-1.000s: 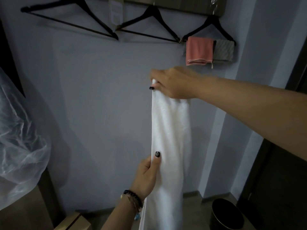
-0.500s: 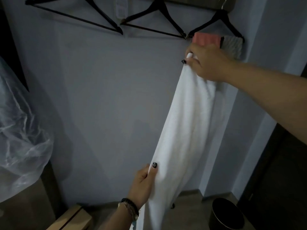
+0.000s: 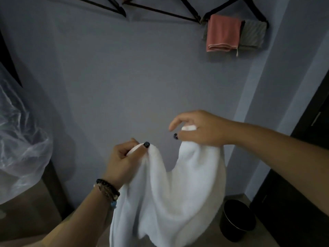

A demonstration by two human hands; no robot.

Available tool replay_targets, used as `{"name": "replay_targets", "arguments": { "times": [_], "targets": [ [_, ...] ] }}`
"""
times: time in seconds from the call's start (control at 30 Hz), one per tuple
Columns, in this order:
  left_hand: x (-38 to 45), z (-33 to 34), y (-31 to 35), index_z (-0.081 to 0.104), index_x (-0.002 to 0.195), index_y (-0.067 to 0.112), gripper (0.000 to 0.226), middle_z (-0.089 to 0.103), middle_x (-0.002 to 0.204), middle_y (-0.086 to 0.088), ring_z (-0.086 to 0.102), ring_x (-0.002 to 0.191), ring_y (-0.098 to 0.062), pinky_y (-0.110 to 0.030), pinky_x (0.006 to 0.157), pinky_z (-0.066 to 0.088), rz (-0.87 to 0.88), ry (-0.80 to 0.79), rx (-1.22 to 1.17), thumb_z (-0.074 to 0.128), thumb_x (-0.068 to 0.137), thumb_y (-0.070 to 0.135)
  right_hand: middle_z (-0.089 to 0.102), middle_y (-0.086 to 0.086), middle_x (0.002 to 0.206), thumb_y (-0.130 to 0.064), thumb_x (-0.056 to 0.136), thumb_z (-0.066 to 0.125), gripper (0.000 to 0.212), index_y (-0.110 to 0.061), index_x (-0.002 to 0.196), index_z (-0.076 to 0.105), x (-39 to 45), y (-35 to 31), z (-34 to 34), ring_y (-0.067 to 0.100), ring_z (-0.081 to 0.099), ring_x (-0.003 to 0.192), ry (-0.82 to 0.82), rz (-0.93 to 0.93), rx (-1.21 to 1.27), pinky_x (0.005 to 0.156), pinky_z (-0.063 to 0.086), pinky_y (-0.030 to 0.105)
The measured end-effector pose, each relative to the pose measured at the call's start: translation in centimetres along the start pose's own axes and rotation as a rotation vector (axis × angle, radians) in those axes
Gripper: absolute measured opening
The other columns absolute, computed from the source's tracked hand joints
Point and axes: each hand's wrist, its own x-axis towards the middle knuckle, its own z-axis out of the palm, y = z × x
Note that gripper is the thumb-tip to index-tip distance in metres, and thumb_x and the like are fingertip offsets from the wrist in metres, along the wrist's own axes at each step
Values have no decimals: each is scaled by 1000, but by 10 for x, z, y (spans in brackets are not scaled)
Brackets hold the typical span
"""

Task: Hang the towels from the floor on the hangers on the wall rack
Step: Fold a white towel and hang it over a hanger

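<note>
Black hangers point(image 3: 160, 11) on the blue-grey wall point(image 3: 124, 77); bin point(image 3: 237, 220) below.

Hangers point(image 3: 160, 12): tops and hooks cut off by the top edge, rack itself out of view. White towel point(image 3: 169, 189): lower end runs off the bottom edge, length unknown; far layers hidden behind its own folds. Right hand point(image 3: 201, 130): fingers motion-blurred, the corner it pinches mostly covered. Left hand point(image 3: 124, 157): fingertips buried in cloth. Grey towel point(image 3: 252, 35): left part hidden behind the pink towel point(image 3: 223, 33). Plastic sheet point(image 3: 19, 139) cut by the left edge. Black bin point(image 3: 237, 220): near-left side hidden by the white towel.
</note>
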Motion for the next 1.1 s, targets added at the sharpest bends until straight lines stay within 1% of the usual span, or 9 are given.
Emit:
{"name": "replay_targets", "arguments": {
  "times": [0.1, 0.17, 0.23, 0.4, 0.57, 0.77, 0.93, 1.03, 1.1],
  "targets": [
    [0, 5, 18, 57, 52, 14, 35, 50, 65, -2, 45, 59, -11, -20, 57, 35, 67, -55, 18, 68, 76, 37, 61, -24, 118, -60, 74, 70, 55, -34, 122, 61, 0, -5, 30, -16, 54, 101, -157, 97, 97, 90, 40, 7],
    [0, 9, 25, 62, 56, 11, 32, 54, 67, 0, 49, 59, -9, -18, 57, 38, 89, -84, 30, 69, 78, 33, 69, -18, 109, -72, 61, 71, 63, -33, 109, 67, 0, -10, 48, -5, 63, 98, -232, 135, 172, 91, 52, 25],
    [-1, 11, 28, 64, 56, 16, 30, 55, 68, 4, 50, 60, -7, -17, 57, 39, 90, -115, 43, 66, 81, 33, 73, -13, 91, -74, 51, 75, 63, -29, 95, 70, -1, -12, 62, 0, 69, 82, -230, 186, 224, 80, 58, 30],
    [-4, 6, 24, 60, 52, 34, 36, 52, 65, 15, 48, 61, -1, -13, 61, 37, 105, -140, 48, 57, 87, 26, 58, -8, 56, -51, 63, 81, 43, -16, 60, 56, -1, -4, 75, 5, 54, 53, -19, 125, -6, 51, 42, 22],
    [-13, 3, 11, 59, 64, 11, 40, 53, 68, 6, 47, 62, -9, -23, 59, 37, 121, -174, 58, 65, 80, 48, 48, -9, 57, -40, 76, 69, 34, -24, 55, 46, 5, -5, 54, 21, 53, 63, 121, -14, -297, 51, 38, 29],
    [-31, 10, -26, 69, 83, 2, 49, 65, 88, -13, 63, 79, -29, -51, 69, 53, 69, -82, 180, 79, 65, 46, 46, -7, 57, -25, 77, 64, 32, -21, 55, 41, 21, -8, 29, 29, 57, 66, 261, -99, -429, 55, 44, 33],
    [-53, 27, -67, 73, 83, 14, 43, 65, 92, -8, 67, 81, -19, -46, 72, 56, -136, 6, 141, 78, 69, 54, 67, 5, 74, -33, 77, 67, 23, -18, 63, 57, 34, -8, -11, 32, 62, 76, 408, -108, -472, 67, 51, 39],
    [-61, 35, -89, 60, 73, -2, 63, 56, 76, -14, 56, 67, -20, -45, 64, 48, -230, -4, 62, 60, 77, 61, 58, 0, 65, -32, 78, 67, 31, -19, 57, 48, 34, -3, -35, 28, 57, 69, 452, -50, -535, 65, 48, 37],
    [-63, 38, -100, 50, 64, 4, 60, 46, 70, -5, 46, 66, -15, -35, 60, 38, -285, -10, 2, 56, 84, 60, 52, -1, 58, -29, 79, 68, 33, -17, 54, 49, 29, 2, -49, 26, 55, 64, 484, -20, -570, 62, 46, 37]
  ]
}}
